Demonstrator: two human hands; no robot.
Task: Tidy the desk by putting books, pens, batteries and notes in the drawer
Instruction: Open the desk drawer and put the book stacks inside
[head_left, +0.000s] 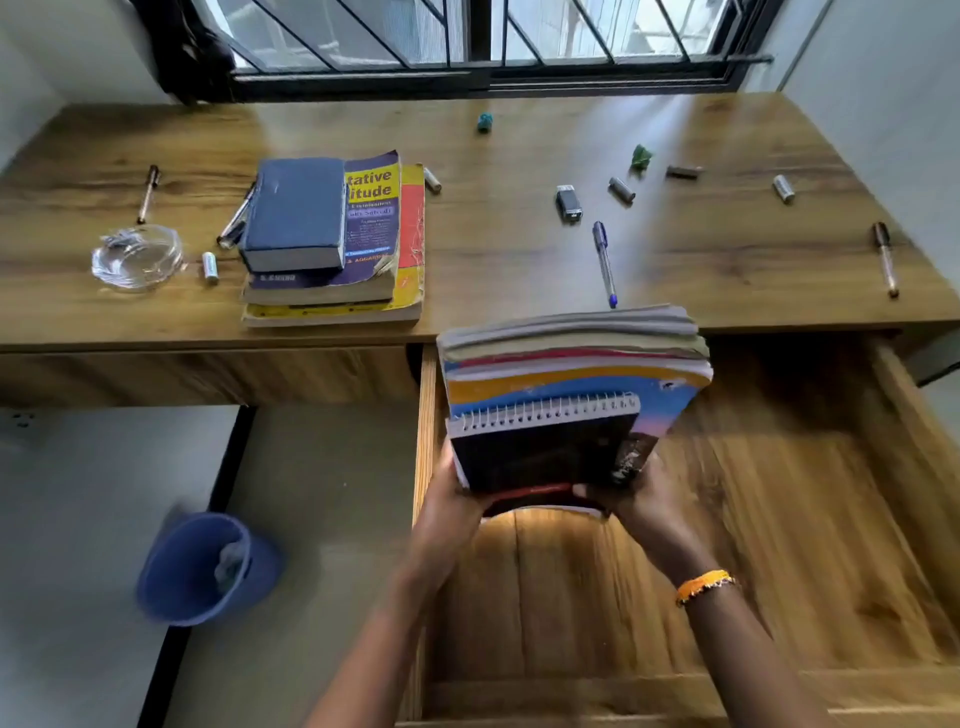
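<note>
Both hands, left hand (448, 506) and right hand (638, 499), grip a notebook stack (566, 395); desk book (371, 218) reads "tative itude"

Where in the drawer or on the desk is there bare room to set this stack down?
The drawer floor shows bare wood right of the stack of notebooks and toward its front edge. On the desk, a free patch lies between the pile of books and the blue pen. The back right is crowded with batteries.
</note>
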